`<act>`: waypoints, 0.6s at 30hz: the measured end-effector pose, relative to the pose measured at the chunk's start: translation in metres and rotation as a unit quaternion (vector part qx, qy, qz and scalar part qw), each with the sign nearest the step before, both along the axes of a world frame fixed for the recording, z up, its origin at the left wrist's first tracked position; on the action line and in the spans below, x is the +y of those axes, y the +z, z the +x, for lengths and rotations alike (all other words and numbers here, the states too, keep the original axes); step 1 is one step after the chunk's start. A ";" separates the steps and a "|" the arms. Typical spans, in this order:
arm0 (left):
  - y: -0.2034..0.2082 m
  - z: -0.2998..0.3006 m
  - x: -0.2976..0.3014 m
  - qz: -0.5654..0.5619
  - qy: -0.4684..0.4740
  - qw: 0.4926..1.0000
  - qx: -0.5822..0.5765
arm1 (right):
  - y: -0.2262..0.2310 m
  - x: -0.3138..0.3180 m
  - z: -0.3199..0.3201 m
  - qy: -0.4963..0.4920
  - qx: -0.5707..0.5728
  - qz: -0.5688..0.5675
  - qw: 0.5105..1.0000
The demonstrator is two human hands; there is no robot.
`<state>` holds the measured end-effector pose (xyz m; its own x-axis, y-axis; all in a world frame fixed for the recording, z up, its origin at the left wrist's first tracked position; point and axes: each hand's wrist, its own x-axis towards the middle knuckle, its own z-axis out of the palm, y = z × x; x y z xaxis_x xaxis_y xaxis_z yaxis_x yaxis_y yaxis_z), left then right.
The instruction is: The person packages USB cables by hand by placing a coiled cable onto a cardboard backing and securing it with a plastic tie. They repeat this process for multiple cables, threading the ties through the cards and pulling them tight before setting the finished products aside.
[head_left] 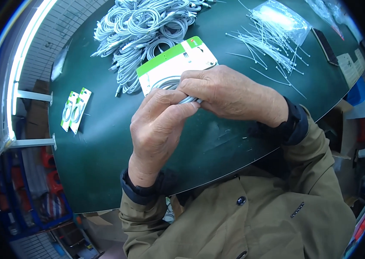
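Note:
A coiled grey-white cable (pixel 166 82) is pinched between my two hands near the middle of the table. My left hand (pixel 154 125) grips its near side with thumb and fingers closed. From the right, my right hand (pixel 234 93) closes on the same coil, its fingers touching those of the left. Just behind the coil lies a white and green packaging card (pixel 169 62), partly covered by the cable and my hands. Whether the coil is fastened to the card I cannot tell; the spot between my fingertips is hidden.
A big heap of coiled cables (pixel 139 26) lies at the far side of the dark green table (pixel 100 172). White cable ties (pixel 273 47) spread beside a clear plastic bag (pixel 284 19) at the far right, near a dark phone-like slab (pixel 325 46). Two carded cables (pixel 75 110) rest at left.

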<state>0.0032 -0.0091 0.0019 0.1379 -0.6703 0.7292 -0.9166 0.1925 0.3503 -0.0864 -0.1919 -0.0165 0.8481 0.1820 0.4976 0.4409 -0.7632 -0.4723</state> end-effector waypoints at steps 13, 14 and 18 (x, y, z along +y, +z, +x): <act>0.007 0.004 0.002 0.074 -0.053 0.995 -0.028 | 0.024 -0.023 -0.014 0.142 0.134 0.144 0.970; 0.008 0.003 0.003 0.075 -0.057 0.995 -0.031 | 0.027 -0.023 -0.015 0.131 0.164 0.166 0.964; 0.012 0.000 0.004 0.078 -0.065 0.994 -0.035 | 0.028 -0.027 -0.015 0.140 0.161 0.200 0.956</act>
<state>0.0036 -0.0052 0.0144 -0.0060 -0.7846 0.6200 -0.9107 0.2603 0.3206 -0.1013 -0.2190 0.0114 0.9148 0.2742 0.2966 0.3845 -0.3662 -0.8474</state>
